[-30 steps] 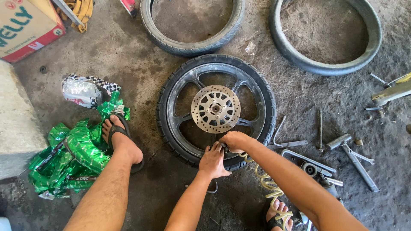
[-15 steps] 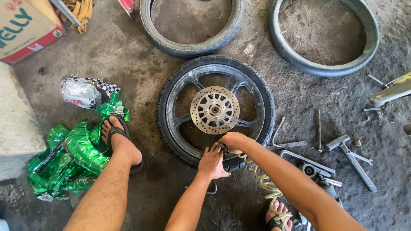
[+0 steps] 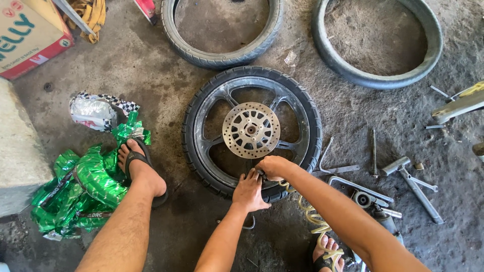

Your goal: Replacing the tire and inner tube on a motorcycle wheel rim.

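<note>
In the head view, a motorcycle wheel with a disc rotor lies flat on the concrete floor at frame centre. At the wheel's lower rim the left hand presses flat on the tyre, fingers spread. The right hand, just beside it, is closed on something small at the rim, hidden by the fingers. A coiled yellow hose runs under the right forearm. Two bare tyres lie along the top, green wrappers at lower left, tools at right.
</note>
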